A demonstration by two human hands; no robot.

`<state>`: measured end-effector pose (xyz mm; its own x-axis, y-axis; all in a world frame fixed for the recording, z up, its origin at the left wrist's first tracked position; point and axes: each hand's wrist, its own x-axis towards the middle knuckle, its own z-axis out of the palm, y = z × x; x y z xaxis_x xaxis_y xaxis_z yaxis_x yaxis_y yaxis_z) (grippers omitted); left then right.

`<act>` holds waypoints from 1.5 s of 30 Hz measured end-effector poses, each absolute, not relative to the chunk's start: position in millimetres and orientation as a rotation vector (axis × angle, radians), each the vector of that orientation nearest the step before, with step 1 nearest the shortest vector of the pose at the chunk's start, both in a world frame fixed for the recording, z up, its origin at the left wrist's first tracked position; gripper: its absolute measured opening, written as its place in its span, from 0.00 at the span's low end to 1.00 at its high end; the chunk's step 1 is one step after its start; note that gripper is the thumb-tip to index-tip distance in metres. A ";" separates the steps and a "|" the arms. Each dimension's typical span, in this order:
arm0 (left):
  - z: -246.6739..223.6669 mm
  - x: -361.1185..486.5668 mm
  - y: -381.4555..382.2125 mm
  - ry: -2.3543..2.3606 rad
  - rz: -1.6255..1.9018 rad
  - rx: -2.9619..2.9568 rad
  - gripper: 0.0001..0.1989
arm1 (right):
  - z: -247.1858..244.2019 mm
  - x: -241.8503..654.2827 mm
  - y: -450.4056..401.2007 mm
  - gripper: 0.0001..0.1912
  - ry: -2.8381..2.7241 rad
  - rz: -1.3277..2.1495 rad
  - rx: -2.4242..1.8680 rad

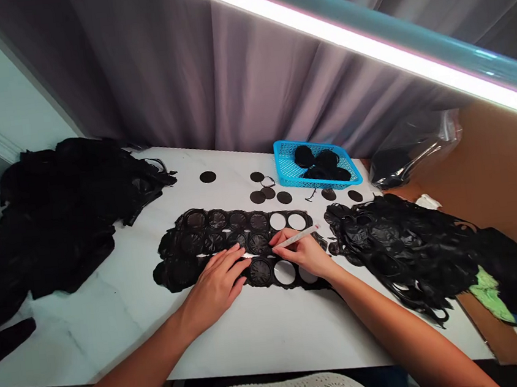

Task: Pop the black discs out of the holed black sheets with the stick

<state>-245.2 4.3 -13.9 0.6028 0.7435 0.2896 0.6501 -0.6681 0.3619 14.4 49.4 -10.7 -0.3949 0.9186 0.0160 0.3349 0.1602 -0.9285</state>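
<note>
A: Your right hand (304, 251) first. What does it hold?

B: A slim white stick (296, 238), pinched between thumb and fingers as you would grip a pen. Your fingers hide its lower end; cannot tell whether it touches the work.

A: Your left hand (221, 280)?

B: Palm down, fingers spread, grasping nothing. It rests on the black sheet (238, 222), fingertips just beside a pale gap between two rows.

A: Position of that sheet?

B: Flat on the white table (265, 340) in front of you, between black cloth (69, 201) on your left and a crumpled black pile (382, 230) on your right. Rows of rounds cover it; several toward its right end show white. Holes or white discs: cannot tell.

A: Beyond it?

B: A blue basket (326, 181) containing black pieces. Loose black discs (207, 176) lie on the table to its left and in front. A clear bag (411, 153) sits to its right.
</note>
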 end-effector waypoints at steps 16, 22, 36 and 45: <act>-6.5 -232.6 -37.9 1.134 0.614 2.758 0.14 | -0.6 -2.6 13.4 0.09 -1.949 1.226 -1.076; -15.3 -230.5 -54.1 1.207 0.589 2.753 0.14 | -6.1 -6.9 7.6 0.09 -1.995 1.207 -1.074; -20.5 -227.3 -53.6 1.250 0.516 2.729 0.17 | -4.6 -9.6 8.8 0.08 -2.017 1.196 -1.084; -20.8 -226.6 -54.0 1.260 0.530 2.726 0.17 | -3.9 -9.8 10.3 0.08 -2.053 1.198 -1.073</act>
<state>-226.6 -54.0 -20.8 0.5991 0.7531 0.2720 0.7211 -0.6551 0.2256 -9.8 10.3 -3.9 -0.5457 0.8366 0.0483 0.3692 0.2918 -0.8824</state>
